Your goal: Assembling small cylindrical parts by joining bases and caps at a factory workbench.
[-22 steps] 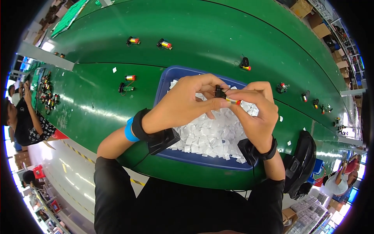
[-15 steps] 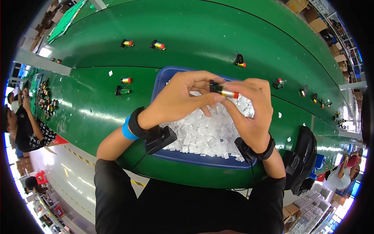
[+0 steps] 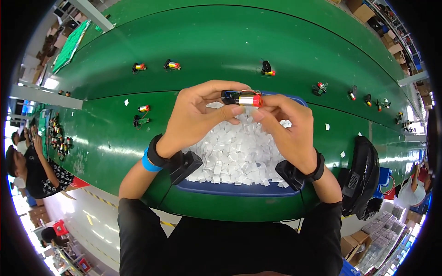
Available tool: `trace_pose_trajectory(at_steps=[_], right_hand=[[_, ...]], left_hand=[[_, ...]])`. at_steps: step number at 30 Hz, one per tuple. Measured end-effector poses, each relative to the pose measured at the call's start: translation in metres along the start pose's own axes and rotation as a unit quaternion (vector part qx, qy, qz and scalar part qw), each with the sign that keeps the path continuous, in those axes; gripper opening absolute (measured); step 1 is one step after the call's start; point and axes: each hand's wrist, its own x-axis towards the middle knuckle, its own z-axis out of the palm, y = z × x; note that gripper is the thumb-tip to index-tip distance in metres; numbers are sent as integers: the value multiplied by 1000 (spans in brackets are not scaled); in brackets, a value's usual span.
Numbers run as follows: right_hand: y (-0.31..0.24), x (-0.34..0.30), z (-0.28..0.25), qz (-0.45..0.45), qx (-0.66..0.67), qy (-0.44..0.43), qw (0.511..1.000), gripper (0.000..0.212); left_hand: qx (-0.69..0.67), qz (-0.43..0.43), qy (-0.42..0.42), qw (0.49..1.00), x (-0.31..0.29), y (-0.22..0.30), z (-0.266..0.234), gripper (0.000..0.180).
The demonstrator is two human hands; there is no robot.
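Over a blue bin (image 3: 239, 189) heaped with small white squares (image 3: 232, 158), both hands hold a battery assembly (image 3: 248, 100). It has a silver cylindrical cell with a red end, a black part at its left and thin wires along the top. My left hand (image 3: 191, 112) pinches the black part and cell between thumb and fingers. At the red end, the thumb and fingertips of my right hand (image 3: 294, 131) close on the assembly. Some of those fingertips are hidden behind it. Each wrist carries a strap with a black box.
Similar battery assemblies lie along the green table (image 3: 207, 50), including one at the left (image 3: 142, 120) and one beyond my hands (image 3: 268, 69). A black bag (image 3: 361, 177) rests at the right edge. A co-worker (image 3: 32, 170) sits far left beside a pile of assemblies (image 3: 60, 138).
The battery assembly has shifted left in the view and turned, so its wires now show on top. My right fingertips have moved to its red end. The whole view has shifted slightly.
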Motion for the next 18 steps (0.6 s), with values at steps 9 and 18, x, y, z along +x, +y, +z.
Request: trace_pose_trajectory(at_steps=[9,18], right_hand=[[-5,-1,-1,67,97,-8,993,19],[-5,-3,-1,66,125,-26,990,23]], left_hand=[[141,31,25,989,-8,6,8,40],[195,16,28,980,-12,10,12,39]])
